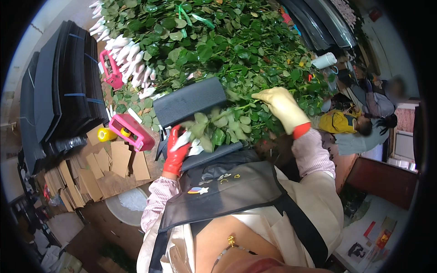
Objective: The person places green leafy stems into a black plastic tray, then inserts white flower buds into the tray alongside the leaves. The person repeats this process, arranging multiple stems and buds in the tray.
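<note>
My left hand (175,154), in a red glove, is closed around the head end of a leafy rose stem; a white sleeve (181,140) covers its bud. The stem's green leaves (220,125) stretch rightward over the work surface. My right hand (281,105), in a pale yellow glove, has its fingers together by the stem's far part, apparently pinching it; the exact contact is hard to see. Between and beyond my hands lies a dark ribbed block (190,101). A dark flat board (211,156) lies just in front of me.
A large heap of leafy stems (200,50) fills the far table, with white-sleeved heads (129,57) at its left. Pink tape dispensers (132,131), a yellow tape roll (105,134), cardboard pieces (120,159) and stacked dark sheets (68,77) lie left. A white bottle (324,60) and people (339,122) appear right.
</note>
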### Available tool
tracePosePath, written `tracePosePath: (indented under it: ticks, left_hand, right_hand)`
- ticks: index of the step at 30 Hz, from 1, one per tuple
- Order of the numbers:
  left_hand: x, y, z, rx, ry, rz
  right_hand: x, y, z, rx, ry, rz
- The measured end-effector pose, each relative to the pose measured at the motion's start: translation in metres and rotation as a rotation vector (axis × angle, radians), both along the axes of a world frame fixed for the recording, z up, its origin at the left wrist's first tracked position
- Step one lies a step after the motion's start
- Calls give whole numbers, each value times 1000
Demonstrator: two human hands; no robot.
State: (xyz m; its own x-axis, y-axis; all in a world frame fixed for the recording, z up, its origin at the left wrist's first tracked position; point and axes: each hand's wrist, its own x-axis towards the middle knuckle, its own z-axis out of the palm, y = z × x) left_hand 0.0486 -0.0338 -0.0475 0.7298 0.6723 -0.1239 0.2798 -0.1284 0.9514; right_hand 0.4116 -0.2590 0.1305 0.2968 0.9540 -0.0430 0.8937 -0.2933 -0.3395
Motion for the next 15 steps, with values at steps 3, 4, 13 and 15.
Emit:
tracePosePath:
  ticks: [3, 4, 13, 15]
  left_hand:
    - [17, -9, 46, -13, -71, 76]
    - [17, -11, 44, 11, -75, 77]
    - [16, -6, 52, 199, 24, -56]
    - [16, -4, 48, 231, -13, -75]
  right_hand:
    - [-3, 6, -41, -545, -267, -234]
    - [-6, 12, -46, -617, -271, -257]
    - [17, 55, -2, -203, -31, -205]
    - [16, 102, -9, -107, -36, -253]
